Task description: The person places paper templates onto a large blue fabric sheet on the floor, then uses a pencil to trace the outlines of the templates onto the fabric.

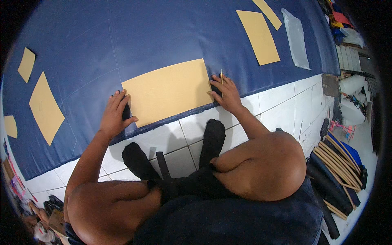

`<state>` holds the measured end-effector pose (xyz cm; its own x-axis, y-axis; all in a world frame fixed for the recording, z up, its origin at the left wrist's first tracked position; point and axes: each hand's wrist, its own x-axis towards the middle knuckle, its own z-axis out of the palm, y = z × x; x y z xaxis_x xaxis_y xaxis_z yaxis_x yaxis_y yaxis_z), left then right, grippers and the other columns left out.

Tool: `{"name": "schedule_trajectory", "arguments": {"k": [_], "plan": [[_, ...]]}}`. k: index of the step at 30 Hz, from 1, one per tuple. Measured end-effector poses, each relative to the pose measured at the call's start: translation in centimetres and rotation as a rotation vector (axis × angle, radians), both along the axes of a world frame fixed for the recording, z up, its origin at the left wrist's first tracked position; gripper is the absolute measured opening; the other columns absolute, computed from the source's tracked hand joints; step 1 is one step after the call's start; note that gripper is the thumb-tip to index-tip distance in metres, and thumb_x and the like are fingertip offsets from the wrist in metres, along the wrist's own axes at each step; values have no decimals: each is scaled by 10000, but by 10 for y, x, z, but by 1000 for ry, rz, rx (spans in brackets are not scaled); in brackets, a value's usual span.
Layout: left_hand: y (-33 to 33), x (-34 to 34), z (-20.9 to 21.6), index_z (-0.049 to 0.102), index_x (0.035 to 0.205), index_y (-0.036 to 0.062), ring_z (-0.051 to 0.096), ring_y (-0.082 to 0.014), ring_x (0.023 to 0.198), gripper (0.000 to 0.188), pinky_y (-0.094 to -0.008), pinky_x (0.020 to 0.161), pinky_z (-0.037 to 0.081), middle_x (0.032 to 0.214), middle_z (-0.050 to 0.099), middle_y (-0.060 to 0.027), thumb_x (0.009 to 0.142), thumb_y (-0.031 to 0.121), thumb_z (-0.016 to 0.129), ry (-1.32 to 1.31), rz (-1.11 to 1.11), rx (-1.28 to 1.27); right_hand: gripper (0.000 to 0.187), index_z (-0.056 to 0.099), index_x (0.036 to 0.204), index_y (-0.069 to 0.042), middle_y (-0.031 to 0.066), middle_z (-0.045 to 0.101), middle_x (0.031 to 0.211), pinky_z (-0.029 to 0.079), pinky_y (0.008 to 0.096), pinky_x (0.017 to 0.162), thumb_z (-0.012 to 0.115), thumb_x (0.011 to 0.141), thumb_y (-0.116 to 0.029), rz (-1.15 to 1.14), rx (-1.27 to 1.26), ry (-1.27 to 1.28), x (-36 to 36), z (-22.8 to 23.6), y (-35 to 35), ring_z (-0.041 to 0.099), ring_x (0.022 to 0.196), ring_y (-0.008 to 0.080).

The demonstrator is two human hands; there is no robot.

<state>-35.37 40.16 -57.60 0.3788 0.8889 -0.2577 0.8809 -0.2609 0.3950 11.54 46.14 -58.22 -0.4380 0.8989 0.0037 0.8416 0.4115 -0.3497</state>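
A large tan rectangular card template [168,92] lies flat near the front edge of a dark blue sheet [159,32] that looks like vinyl or leatherette. At the template's left edge rests my left hand [116,114], fingers stretched out and holding nothing. My right hand [226,94] lies against the right edge. Between its fingers is a thin yellowish pen-like stick [221,76], pointing up and away; its exact kind is unclear. Faint lines [115,57] run across the sheet left of and beyond the template.
Smaller tan templates lie at the left [47,109] and far right [259,37], beside a whitish plastic piece [296,38]. My black-socked feet [136,160] stand on white tiles [277,103]. Wooden sticks [337,161] and dark rolls [326,183] lie at the right.
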Motion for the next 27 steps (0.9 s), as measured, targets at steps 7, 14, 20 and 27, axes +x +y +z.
{"name": "schedule_trajectory", "arguments": {"k": [7, 14, 20, 27], "plan": [[-2, -8, -8, 414, 1497, 63, 282, -384, 1510, 939, -536, 1250, 223, 1607, 333, -182, 776, 509, 818, -17, -32, 62, 440, 650, 1314, -109, 91, 569, 1469, 302, 553, 1183, 737, 918, -279, -28, -42, -68, -5, -6, -4, 434, 1418, 382], [-3, -5, -4, 412, 1495, 67, 278, -378, 1511, 943, -533, 1248, 228, 1607, 331, -180, 773, 517, 818, -6, -25, 39, 437, 649, 1313, -100, 92, 569, 1470, 315, 534, 1175, 735, 920, -272, -8, -15, -88, -6, -3, -5, 438, 1418, 381], [-3, -8, -6, 418, 1509, 105, 282, -398, 1504, 940, -542, 1246, 228, 1596, 339, -186, 764, 512, 822, -49, -5, 56, 433, 652, 1304, -111, 96, 570, 1463, 314, 546, 1171, 720, 926, -310, 0, -3, -61, -5, -7, -4, 431, 1414, 377], [2, 4, 8, 508, 1490, 262, 310, -413, 1485, 825, -541, 1233, 248, 1577, 364, -199, 762, 475, 833, 35, -49, 43, 440, 650, 1310, -124, 94, 575, 1456, 314, 541, 1171, 727, 919, -311, -10, -14, -67, 1, -8, -3, 429, 1415, 373]]}}
